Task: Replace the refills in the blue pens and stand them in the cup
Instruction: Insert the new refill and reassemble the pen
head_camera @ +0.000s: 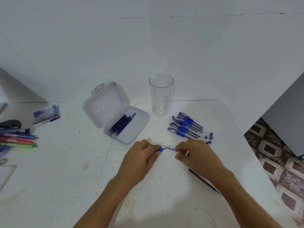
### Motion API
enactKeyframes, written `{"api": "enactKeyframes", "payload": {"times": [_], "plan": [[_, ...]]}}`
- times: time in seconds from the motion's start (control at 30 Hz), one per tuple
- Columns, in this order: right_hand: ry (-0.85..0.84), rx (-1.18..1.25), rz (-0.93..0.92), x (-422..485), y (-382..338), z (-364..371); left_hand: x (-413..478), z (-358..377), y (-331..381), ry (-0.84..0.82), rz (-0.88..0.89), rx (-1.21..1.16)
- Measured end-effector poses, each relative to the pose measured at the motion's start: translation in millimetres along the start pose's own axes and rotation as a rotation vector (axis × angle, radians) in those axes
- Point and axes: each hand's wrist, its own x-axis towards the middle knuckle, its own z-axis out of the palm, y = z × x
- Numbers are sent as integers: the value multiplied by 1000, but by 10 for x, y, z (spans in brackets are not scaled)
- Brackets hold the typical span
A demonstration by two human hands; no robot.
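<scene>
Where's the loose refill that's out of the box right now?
In the head view the loose refill lies flat on the table at the right, alongside the wrist of the right hand, nearer the person than the row of blue pens.

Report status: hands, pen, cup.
Left hand, right hand each pinch one end of a blue pen. Cup empty, other pens lying beside it. Loose refill by right wrist; nothing blocking.

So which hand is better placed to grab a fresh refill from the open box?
Probably the left hand: the open box of refills lies just ahead on its side, while the right hand sits farther off, by the loose pens. Both grip pen parts, though.
</scene>
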Motion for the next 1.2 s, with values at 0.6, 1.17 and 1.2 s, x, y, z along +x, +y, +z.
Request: {"api": "enactKeyframes", "payload": {"times": [0.6,1.17,1.2], "plan": [[63,852,78,-36,-76,-21,-8,-92,41,6,23,-44],[3,662,0,17,-114,-5,-1,-73,48,10,39,-52],[18,642,17,20,-125,5,2,-69,49,7,39,-51]]}}
